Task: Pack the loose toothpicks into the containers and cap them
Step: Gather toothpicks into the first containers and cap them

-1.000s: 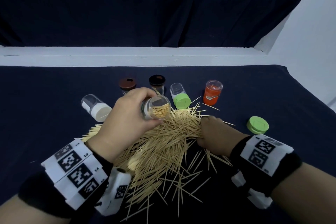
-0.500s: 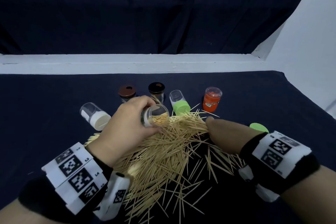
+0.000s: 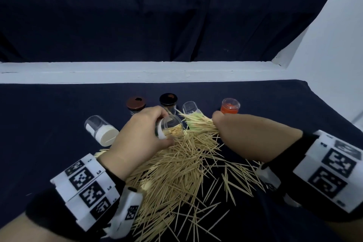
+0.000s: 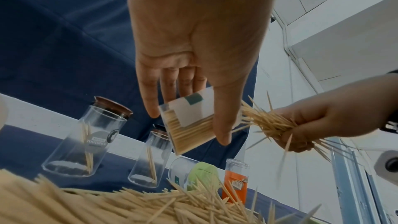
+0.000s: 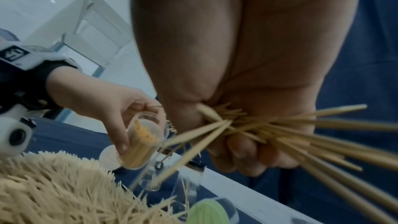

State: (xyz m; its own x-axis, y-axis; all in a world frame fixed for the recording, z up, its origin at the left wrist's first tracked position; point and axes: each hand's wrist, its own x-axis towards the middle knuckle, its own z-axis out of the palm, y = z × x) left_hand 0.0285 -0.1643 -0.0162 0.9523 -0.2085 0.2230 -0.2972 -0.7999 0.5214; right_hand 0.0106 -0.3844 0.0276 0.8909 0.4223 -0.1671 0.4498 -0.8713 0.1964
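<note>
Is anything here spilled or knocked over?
Yes: a big heap of loose toothpicks sprawls across the dark cloth. Two capped containers lie on their sides beside it, one white-capped, one green-capped.

Toothpick pile [image 3: 176, 167] mid-cloth, jars [image 3: 229, 106] behind; bare cloth [image 3: 49, 120] leftward.

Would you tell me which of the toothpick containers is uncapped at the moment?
The clear container held tilted in the left hand, partly filled with toothpicks. The white-capped, brown-lidded, dark-lidded, green-capped and orange ones on the table are closed.
</note>
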